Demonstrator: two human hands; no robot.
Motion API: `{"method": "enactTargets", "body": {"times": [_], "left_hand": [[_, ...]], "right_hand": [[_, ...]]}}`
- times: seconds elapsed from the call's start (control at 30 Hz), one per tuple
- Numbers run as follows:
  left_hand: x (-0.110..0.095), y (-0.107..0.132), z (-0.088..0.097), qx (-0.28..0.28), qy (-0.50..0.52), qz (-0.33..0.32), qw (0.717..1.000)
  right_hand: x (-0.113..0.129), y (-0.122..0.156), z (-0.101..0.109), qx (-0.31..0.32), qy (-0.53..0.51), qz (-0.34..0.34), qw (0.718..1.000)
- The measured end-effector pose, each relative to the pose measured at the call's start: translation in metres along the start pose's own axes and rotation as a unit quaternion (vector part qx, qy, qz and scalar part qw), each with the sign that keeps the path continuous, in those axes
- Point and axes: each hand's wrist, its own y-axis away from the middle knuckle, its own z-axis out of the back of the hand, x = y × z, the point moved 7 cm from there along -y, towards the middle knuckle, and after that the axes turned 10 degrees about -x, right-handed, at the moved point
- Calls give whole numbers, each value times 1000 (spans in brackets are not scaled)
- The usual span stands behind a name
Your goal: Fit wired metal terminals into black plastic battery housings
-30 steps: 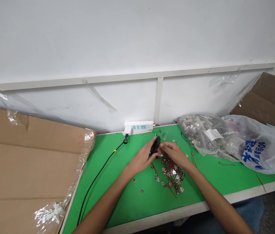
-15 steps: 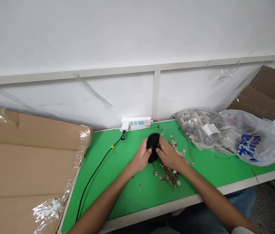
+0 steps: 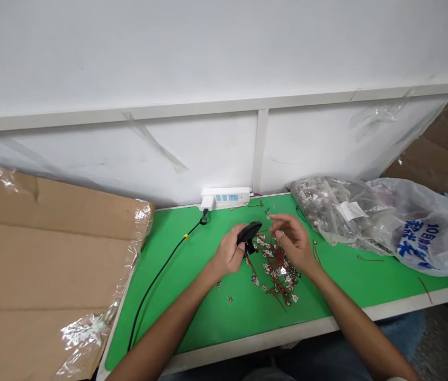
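Note:
My left hand (image 3: 230, 253) is closed around a black rounded device (image 3: 249, 233), holding it just above the green table top (image 3: 208, 312). My right hand (image 3: 293, 241) hovers to the right of the device, apart from it, with its fingers loosely curled and nothing visible in them. Below and between both hands lies a heap of small metal parts with red wires (image 3: 277, 270).
A white power strip (image 3: 226, 197) sits at the back wall, with a black cable (image 3: 160, 275) running toward the table's front. A clear bag of metal parts (image 3: 331, 209) and a white printed bag (image 3: 422, 233) lie at right. Cardboard sheets (image 3: 41, 264) stand at left and far right.
My right hand has let go of the black device and moved right, away from it. My left hand keeps the device, which is now tilted on its side.

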Motion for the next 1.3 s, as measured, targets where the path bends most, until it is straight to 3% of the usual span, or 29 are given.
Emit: {"method": "enactTargets", "body": {"times": [0.1, 0.2, 0.67, 0.93, 1.3], "left_hand": [[-8, 3, -7, 23, 16, -28, 999], [-15, 3, -10, 26, 21, -54, 998], [-18, 5, -16, 23, -4, -95, 995], [-16, 10, -22, 32, -34, -51, 998], [-14, 11, -27, 39, -51, 4, 998]], "right_hand": [[4, 7, -19, 61, 109, 99, 987], [3, 15, -36, 123, 139, 141, 972], [4, 22, -45, 134, 108, 128, 977], [-2, 22, -47, 179, 141, 107, 968], [-4, 27, -45, 168, 146, 112, 968]]}}
